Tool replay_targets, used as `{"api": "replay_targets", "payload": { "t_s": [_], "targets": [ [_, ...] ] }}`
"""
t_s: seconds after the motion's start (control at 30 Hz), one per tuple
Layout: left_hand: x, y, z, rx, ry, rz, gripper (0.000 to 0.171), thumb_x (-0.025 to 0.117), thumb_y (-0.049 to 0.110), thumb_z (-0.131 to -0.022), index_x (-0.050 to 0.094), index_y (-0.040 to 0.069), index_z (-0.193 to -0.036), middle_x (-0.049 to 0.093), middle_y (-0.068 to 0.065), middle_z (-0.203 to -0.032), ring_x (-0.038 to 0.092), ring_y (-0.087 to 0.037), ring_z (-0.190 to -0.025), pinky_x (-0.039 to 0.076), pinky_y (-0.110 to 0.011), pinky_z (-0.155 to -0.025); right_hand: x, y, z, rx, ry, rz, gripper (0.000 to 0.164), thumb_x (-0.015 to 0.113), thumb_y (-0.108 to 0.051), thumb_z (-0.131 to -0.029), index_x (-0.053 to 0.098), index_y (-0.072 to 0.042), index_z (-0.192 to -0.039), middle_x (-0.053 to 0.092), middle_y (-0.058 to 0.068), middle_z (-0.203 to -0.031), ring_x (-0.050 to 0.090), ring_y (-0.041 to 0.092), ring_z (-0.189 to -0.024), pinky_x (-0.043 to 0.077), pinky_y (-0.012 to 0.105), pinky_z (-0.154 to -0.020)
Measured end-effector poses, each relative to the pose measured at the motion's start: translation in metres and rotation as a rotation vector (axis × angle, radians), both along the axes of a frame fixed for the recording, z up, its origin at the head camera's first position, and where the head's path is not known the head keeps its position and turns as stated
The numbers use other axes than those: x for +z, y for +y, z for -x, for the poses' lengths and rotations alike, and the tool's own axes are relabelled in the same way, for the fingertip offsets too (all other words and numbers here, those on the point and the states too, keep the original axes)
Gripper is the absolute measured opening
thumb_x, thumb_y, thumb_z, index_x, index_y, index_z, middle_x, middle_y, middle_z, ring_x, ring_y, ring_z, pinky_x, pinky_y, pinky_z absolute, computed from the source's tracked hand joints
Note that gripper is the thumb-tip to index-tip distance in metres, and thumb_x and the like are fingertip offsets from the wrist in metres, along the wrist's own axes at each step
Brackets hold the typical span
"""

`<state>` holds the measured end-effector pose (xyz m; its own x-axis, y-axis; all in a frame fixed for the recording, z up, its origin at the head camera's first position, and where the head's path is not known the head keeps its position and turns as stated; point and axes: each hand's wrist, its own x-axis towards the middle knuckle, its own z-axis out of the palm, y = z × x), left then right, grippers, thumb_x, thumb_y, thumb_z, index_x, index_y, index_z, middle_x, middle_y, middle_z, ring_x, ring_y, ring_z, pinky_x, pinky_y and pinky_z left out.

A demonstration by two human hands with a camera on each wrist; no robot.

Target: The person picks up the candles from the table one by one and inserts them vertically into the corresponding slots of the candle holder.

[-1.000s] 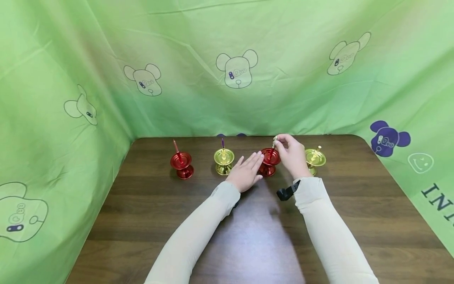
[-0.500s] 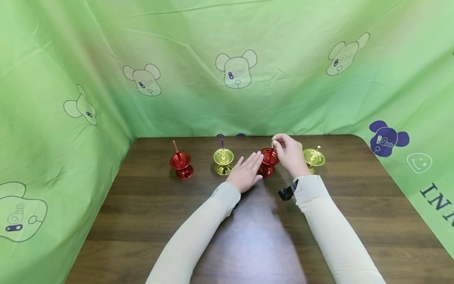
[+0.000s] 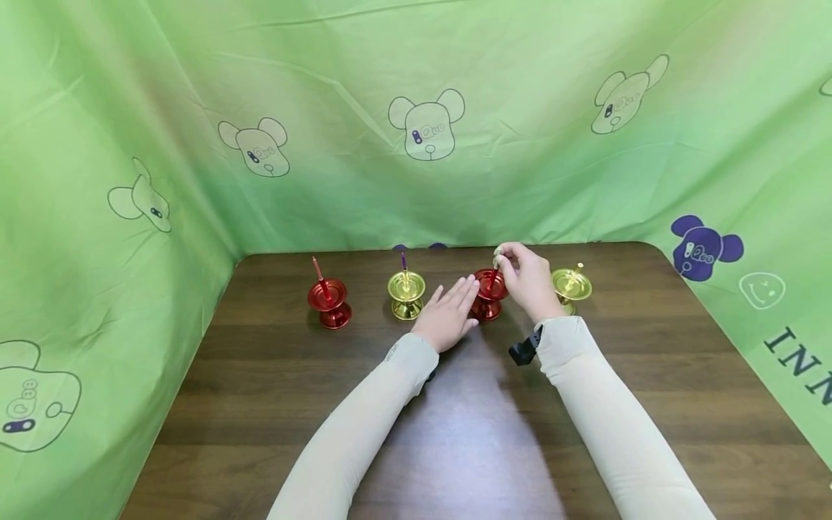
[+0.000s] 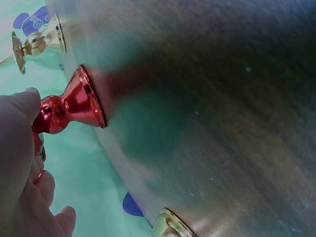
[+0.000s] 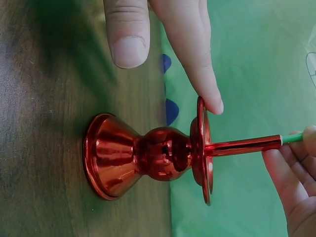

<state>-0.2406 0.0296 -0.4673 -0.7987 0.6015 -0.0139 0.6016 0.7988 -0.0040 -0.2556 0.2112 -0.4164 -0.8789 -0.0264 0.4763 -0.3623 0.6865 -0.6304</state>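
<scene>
In the head view my right hand [image 3: 528, 283] is above a red metal candle holder [image 3: 488, 307], third from the left in a row. Its thumb and fingers pinch a thin green candle [image 5: 292, 138], whose lower end stands in the holder's upright red tube [image 5: 247, 146]. Most of the candle is hidden by the fingertips. My left hand [image 3: 447, 315] lies beside this holder with straight fingers, one fingertip [image 5: 215, 102] touching the dish rim. A gold holder [image 3: 572, 286] with a bare gold tube stands just right of my right hand.
Further left stand a gold holder [image 3: 407, 292] with a purple candle [image 3: 404, 261] and a red holder [image 3: 329, 300] with a pinkish-red candle [image 3: 317, 268]. All are near the back edge of the wooden table [image 3: 260, 404]. A green printed cloth [image 3: 338, 180] hangs behind.
The whole head view has shifted slightly. Both hands keep their places at the red holder; the right hand's pinch on the candle looks the same.
</scene>
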Motion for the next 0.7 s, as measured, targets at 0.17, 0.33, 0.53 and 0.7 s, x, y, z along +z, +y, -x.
{"api": "replay_targets", "payload": {
  "t_s": [0.17,0.33,0.53,0.7],
  "targets": [
    [0.0007,-0.0012,0.0004,-0.002,-0.007,-0.012,0.073,0.042,0.047,-0.108,0.01,0.015,-0.165,0.008,0.002,-0.17,0.007,-0.013,-0.155,0.019,-0.043,-0.124,0.0003,-0.0011,0.0,0.005,0.003,0.024,0.011,0.06,-0.001,-0.099,0.065,0.006,-0.105,0.071,0.024,-0.098,0.071,0.039,-0.096,0.058,0.05,-0.085],
    [0.0005,-0.0028,0.0017,-0.004,0.001,-0.011,0.073,0.043,0.046,-0.107,0.01,0.015,-0.165,0.007,0.003,-0.17,0.007,-0.012,-0.155,0.019,-0.043,-0.124,0.0001,0.0,0.0004,0.016,-0.023,0.064,0.012,0.06,-0.002,-0.1,0.065,0.007,-0.107,0.07,0.023,-0.099,0.069,0.037,-0.099,0.058,0.048,-0.086],
    [-0.0003,-0.0037,0.0021,-0.014,0.012,0.001,0.073,0.043,0.047,-0.108,0.01,0.015,-0.165,0.006,0.002,-0.17,0.008,-0.012,-0.155,0.02,-0.043,-0.124,0.0004,0.0024,0.0003,0.005,-0.063,0.083,0.015,0.061,-0.006,-0.1,0.066,0.005,-0.108,0.07,0.021,-0.102,0.068,0.032,-0.098,0.056,0.021,-0.082],
    [-0.0007,-0.0029,0.0022,-0.012,-0.004,-0.007,0.073,0.043,0.046,-0.108,0.01,0.015,-0.165,0.006,0.002,-0.171,0.007,-0.013,-0.155,0.019,-0.043,-0.124,0.0008,0.0028,-0.0014,0.003,-0.074,0.142,0.017,0.063,-0.006,-0.097,0.068,0.005,-0.109,0.071,0.019,-0.102,0.064,0.013,-0.09,0.045,0.003,-0.074]
  ]
}}
